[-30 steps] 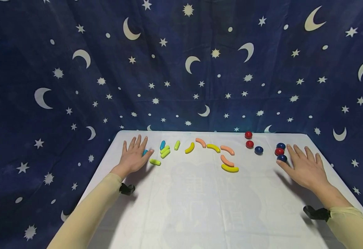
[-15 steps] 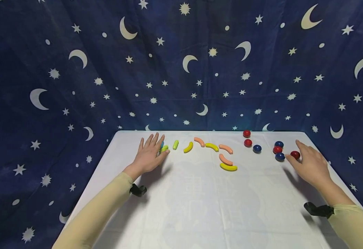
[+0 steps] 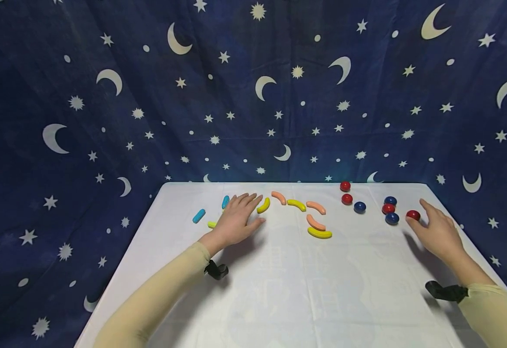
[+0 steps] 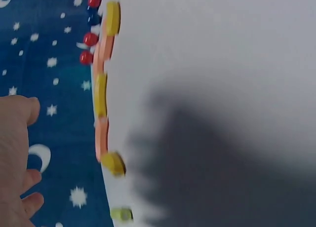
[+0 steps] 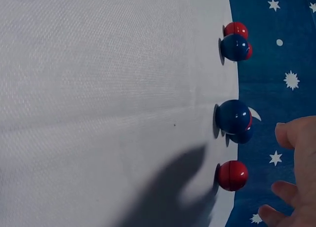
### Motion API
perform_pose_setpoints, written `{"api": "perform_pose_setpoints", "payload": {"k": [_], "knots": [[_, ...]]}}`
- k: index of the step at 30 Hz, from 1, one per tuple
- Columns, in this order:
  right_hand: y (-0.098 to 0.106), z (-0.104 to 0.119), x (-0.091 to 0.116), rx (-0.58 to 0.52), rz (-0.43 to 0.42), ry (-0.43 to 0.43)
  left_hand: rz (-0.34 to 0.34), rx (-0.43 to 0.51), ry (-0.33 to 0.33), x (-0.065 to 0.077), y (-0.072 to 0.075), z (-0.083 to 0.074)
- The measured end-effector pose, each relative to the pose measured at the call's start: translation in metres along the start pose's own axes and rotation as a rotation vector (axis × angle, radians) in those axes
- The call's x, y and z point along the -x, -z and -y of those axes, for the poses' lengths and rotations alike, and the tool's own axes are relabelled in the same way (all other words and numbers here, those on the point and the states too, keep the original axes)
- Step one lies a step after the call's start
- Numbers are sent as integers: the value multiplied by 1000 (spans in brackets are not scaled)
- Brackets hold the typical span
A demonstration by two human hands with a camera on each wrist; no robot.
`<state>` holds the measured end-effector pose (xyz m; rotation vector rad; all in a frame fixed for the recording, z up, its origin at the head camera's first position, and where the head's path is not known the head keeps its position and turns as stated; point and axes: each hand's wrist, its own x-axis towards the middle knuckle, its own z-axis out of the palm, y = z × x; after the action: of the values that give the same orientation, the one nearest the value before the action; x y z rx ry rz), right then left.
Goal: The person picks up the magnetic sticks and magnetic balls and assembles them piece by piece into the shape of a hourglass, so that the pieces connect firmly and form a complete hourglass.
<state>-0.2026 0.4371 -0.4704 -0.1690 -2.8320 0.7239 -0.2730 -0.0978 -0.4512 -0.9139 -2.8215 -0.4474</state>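
My left hand [image 3: 236,221], fingers extended, hovers palm down over the light green sticks and holds nothing. One green stick [image 3: 211,224] peeks out by the wrist side; others are hidden beneath. Two blue sticks, one of them the nearer blue stick [image 3: 198,216], lie to its left. Just past the fingertips is a yellow banana-shaped piece [image 3: 263,205]. My right hand [image 3: 441,234] is held over the table's right side, thumb and index finger spread. A red ball [image 3: 412,215] sits beside the thumb; in the right wrist view this red ball [image 5: 232,175] stands apart from the fingers.
Curved pink pieces [image 3: 316,208] and yellow ones [image 3: 320,233] are scattered mid-table. Red and blue balls, such as a blue ball [image 3: 359,207], lie toward the right back. A dark blue curtain [image 3: 236,96] with moons and stars hangs behind the white tabletop [image 3: 288,290].
My left hand has swept right across the sticks, uncovering the blue ones. My right hand has drawn slightly right, away from the blue ball, and a red ball has come into view beside its thumb.
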Motion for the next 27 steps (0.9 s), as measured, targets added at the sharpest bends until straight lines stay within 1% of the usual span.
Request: {"api": "perform_pose_setpoints", "payload": {"k": [3, 9, 13, 18, 24, 27], "knots": [[-1, -2, 0, -19, 20, -29, 8, 5, -59, -6, -5, -13], [-3, -8, -1, -42, 43, -69, 50, 7, -183, -21, -15, -40], [-4, -10, -2, -54, 66, -89, 83, -3, -229, -32, -25, -57], [-3, -14, -2, -74, 92, -132, 108, 5, -227, -46, -41, -78], [-5, -20, -6, -118, 99, -178, 100, 24, -163, -62, -62, -96], [-6, -24, -10, -136, 105, -218, 94, 32, -139, -69, -71, -102]]}}
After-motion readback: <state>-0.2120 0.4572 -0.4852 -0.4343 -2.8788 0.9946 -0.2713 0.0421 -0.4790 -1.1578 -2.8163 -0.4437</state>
